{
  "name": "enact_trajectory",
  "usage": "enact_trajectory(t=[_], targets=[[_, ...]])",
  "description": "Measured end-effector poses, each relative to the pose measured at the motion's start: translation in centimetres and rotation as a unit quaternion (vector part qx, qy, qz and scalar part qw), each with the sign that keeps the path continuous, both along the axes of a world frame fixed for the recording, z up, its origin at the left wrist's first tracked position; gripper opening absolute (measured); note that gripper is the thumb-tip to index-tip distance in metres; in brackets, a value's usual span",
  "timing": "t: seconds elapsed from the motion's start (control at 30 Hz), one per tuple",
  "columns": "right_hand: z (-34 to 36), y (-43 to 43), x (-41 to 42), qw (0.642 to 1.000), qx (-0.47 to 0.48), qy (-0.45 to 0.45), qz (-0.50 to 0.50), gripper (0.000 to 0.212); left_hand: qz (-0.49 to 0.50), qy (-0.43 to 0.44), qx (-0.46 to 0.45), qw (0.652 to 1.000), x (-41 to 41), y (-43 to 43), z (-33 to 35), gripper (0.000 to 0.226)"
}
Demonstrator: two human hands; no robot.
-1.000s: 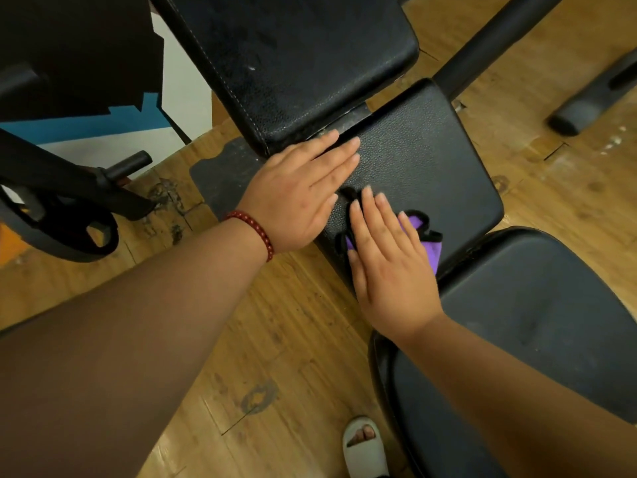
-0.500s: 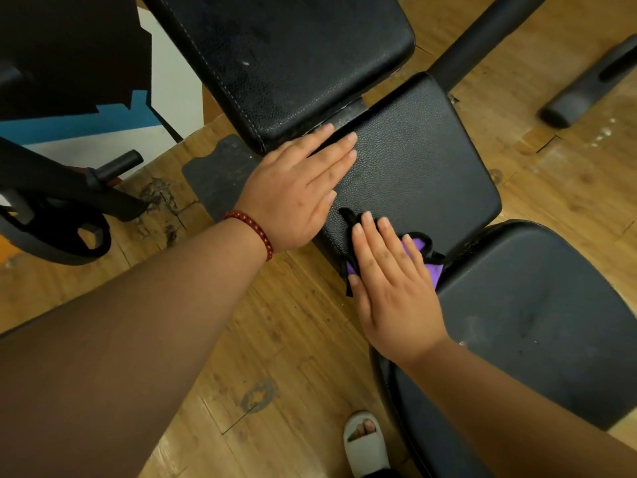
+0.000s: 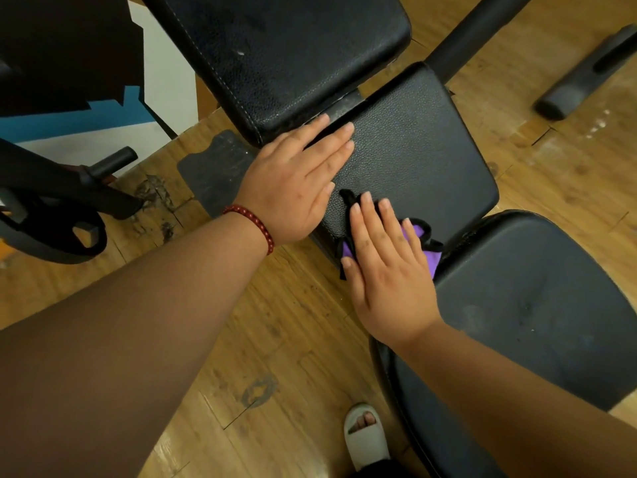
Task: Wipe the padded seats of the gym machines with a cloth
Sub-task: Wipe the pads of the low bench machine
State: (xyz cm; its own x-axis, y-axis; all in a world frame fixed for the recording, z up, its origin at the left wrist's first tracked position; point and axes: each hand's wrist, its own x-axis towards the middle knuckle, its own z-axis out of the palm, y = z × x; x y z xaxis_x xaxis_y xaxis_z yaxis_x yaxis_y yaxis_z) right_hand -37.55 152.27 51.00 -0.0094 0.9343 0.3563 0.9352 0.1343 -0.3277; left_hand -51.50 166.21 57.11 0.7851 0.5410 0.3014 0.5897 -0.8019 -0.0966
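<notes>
A black padded seat (image 3: 420,146) lies in the middle of the view. My left hand (image 3: 296,181) rests flat on its near-left corner, fingers straight, a red bead bracelet on the wrist. My right hand (image 3: 386,267) presses a purple cloth with black trim (image 3: 429,241) flat against the seat's near edge; most of the cloth is hidden under the palm. A larger black backrest pad (image 3: 286,50) adjoins the seat at the top. A second, darker padded seat (image 3: 537,298) lies under my right forearm at lower right.
Wooden plank floor (image 3: 275,339) all round. A black weight plate and bar (image 3: 51,215) stand at the left. A black frame tube (image 3: 475,29) runs up right, and a grey rubber foot (image 3: 586,74) lies at the far right. My sandalled foot (image 3: 365,432) is at the bottom.
My right hand has slid the cloth toward me, from the seat's middle to its near edge. My left hand has stayed in place on the seat's corner.
</notes>
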Motion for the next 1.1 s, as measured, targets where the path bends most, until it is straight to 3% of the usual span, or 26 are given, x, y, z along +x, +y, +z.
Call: enact_trajectory(t=[0.13, 0.43, 0.63, 0.93, 1.1], targets=[[1.1, 2.3, -1.3, 0.998, -0.014, 0.044, -0.048, 0.056, 0.009, 0.005, 0.001, 1.0, 0.0, -0.1, 0.0, 0.051], [-0.6, -0.2, 1.0, 0.999, 0.001, 0.035, -0.021, 0.053, 0.012, 0.007, 0.003, 1.0, 0.0, -0.2, -0.2, 0.051], [1.6, 5.9, 3.2, 0.989, -0.017, 0.089, -0.119, 0.058, 0.022, 0.011, 0.003, 1.0, 0.2, -0.4, 0.0, 0.052], [-0.8, 1.6, 5.0, 0.997, -0.016, 0.059, -0.053, 0.055, 0.051, 0.021, 0.002, 0.998, 0.6, -1.1, 0.3, 0.051], [0.8, 5.9, 7.5, 0.986, -0.03, 0.106, -0.124, 0.059, 0.105, 0.002, -0.002, 0.994, 1.8, -2.4, -0.1, 0.048]])
